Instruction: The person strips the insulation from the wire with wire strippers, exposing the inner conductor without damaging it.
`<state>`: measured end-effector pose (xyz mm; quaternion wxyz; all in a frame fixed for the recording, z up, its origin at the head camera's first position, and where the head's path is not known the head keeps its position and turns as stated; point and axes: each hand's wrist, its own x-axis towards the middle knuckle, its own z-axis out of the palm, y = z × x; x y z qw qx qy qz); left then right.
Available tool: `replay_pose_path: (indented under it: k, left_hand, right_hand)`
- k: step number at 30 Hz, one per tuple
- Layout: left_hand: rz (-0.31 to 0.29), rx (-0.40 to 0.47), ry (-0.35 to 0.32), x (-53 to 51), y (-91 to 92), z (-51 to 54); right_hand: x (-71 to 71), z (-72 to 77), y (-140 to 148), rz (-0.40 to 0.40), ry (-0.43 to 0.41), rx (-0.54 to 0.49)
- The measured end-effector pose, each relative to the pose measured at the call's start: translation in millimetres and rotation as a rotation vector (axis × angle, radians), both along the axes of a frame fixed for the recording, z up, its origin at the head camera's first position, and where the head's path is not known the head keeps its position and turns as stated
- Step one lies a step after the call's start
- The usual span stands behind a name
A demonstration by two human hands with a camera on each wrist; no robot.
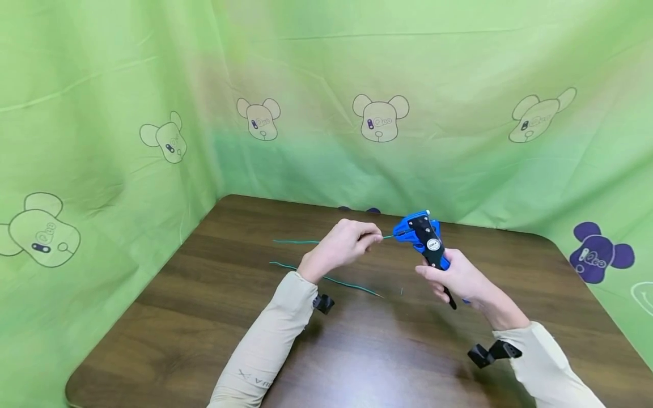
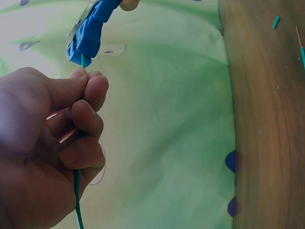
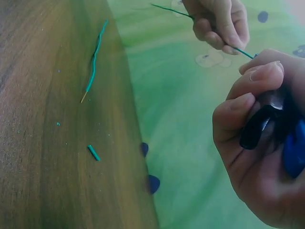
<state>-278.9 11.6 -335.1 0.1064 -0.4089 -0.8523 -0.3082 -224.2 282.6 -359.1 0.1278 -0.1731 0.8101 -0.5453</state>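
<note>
My left hand point(image 1: 345, 242) pinches a green wire point(image 2: 77, 191) between thumb and fingertips, and the wire's tail trails out behind the hand. The wire's front end enters the jaws of a blue and black wire stripper point(image 1: 425, 235). My right hand point(image 1: 456, 277) grips the stripper's handles, with fingers curled round them in the right wrist view point(image 3: 257, 129). Below the left hand, a second green wire point(image 1: 352, 284) lies on the table, its bare copper tip point(image 3: 83, 97) showing. Near that tip is a short cut piece of green insulation point(image 3: 94, 152).
The brown wooden table point(image 1: 204, 283) has rounded corners. A green curtain point(image 1: 316, 62) with bear-head prints hangs behind it and along its sides. Tiny green scraps point(image 3: 58, 124) lie near the stripped wire. Black wrist camera mounts point(image 1: 323, 304) sit on both sleeves.
</note>
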Motion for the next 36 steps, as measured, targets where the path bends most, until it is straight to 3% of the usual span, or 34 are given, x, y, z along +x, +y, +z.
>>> replay_pose_path:
  k: [11, 17, 36]
  left_hand:
    - [-0.002, 0.010, -0.054, 1.7, 0.5, -0.7]
    - [-0.008, 0.012, -0.050, 4.2, 0.4, 1.4]
    - [-0.025, 0.018, -0.079, 5.5, -0.3, 3.9]
  right_hand:
    - [-0.8, 5.4, 6, 0.036, 0.023, 0.045]
    - [-2.3, 8.1, 10, 0.058, 0.020, 0.050]
    - [-5.0, 9.9, 21, 0.207, 0.008, -0.077]
